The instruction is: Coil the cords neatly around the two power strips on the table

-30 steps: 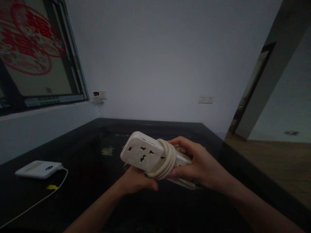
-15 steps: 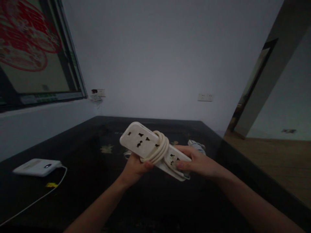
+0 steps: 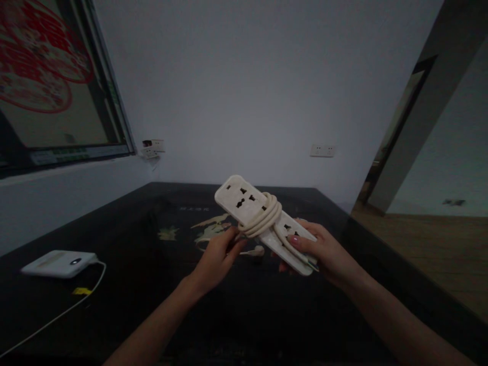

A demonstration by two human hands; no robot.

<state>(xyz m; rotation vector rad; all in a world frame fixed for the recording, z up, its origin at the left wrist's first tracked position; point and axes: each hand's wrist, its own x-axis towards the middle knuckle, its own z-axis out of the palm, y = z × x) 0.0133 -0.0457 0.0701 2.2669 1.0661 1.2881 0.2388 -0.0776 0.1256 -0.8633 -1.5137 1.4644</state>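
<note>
A white power strip (image 3: 244, 203) is held up at a slant above the black table, its sockets facing me. Several turns of its cream cord (image 3: 267, 217) are wound around its middle. My right hand (image 3: 320, 249) grips the lower right end, thumb on the socket face and fingers behind. Lower down on the other side, my left hand (image 3: 221, 254) pinches at the cord, just at the lower edge of the turns. Beneath the strip a small whitish cord end (image 3: 257, 251) shows, partly hidden; I cannot tell what it belongs to.
On the black table (image 3: 152, 310), a white power bank (image 3: 59, 263) with a white cable (image 3: 68, 309) lies at the left, beside a yellow scrap (image 3: 81, 291). Wall sockets (image 3: 322, 150) are on the white wall behind. A window (image 3: 57, 122) is at upper left.
The power strip has moved up and to the right with my right hand. My left hand has come off the strip's underside and now pinches at the cord.
</note>
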